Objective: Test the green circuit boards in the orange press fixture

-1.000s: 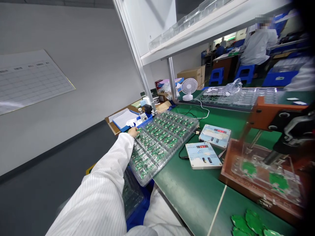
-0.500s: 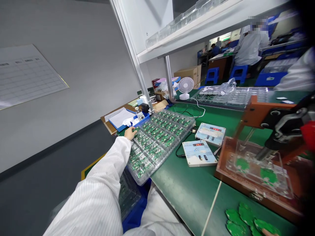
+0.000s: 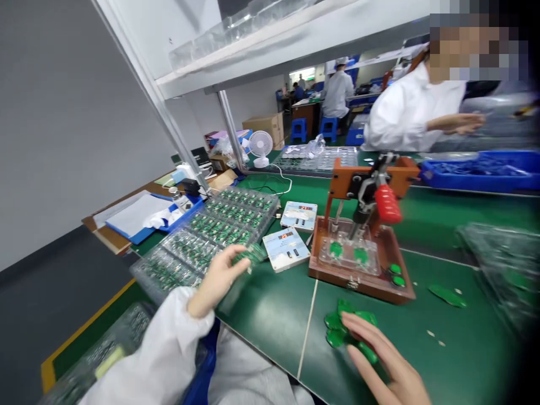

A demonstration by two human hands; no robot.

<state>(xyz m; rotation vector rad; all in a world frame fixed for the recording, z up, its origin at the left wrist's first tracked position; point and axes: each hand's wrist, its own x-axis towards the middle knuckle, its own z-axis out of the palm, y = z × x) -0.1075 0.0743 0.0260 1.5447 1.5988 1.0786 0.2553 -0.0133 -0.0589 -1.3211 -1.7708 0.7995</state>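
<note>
My left hand [image 3: 219, 275] pinches a green circuit board [image 3: 252, 256], blurred by motion, beside the clear plastic tray [image 3: 162, 289] whose compartments hold more green boards. My right hand [image 3: 386, 354] has thumb and fingers apart over a loose pile of green circuit boards [image 3: 336, 337]; the fingertips hide part of the pile. Behind that pile stands a brown test fixture [image 3: 352, 281] with a red-handled toggle clamp [image 3: 387, 203]. Under its clear plate show two green boards [image 3: 360, 256]. To its left lie two white boxes [image 3: 286, 250] with red digital displays.
Another green board [image 3: 447, 295] and small bits lie on the green mat to the right, near a clear tray [image 3: 502, 259]. A white fan [image 3: 260, 147] stands behind. A shelf [image 3: 253, 53] overhangs the bench. A co-worker [image 3: 409, 109] sits opposite, behind a blue bin [image 3: 485, 171].
My left hand has moved from the tray's far left edge to its right side, with a board in it. My right hand has come more into view. The camera has turned right.
</note>
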